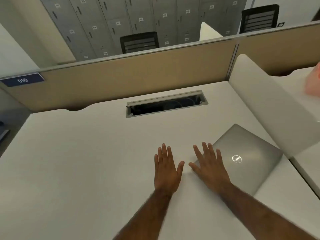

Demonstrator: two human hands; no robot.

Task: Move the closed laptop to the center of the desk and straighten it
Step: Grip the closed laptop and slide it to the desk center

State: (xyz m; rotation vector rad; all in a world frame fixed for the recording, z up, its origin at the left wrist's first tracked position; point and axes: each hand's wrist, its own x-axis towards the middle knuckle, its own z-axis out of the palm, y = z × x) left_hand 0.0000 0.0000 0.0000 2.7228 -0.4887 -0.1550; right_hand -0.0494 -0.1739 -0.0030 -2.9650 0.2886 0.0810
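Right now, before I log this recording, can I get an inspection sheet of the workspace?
Surface: white desk, bare apart from the laptop.
Job's things: closed grey laptop lies skewed at the desk's right side, near the white side divider; not yet centred.
Clutter: nothing seen.
Hands: left hand open, flat over bare desk; right hand open, fingers spread over the laptop's left corner; contact unclear.
Cables: some faintly visible inside the open cable hatch.
Surroundings: beige partition, grey lockers, two black chairs beyond.
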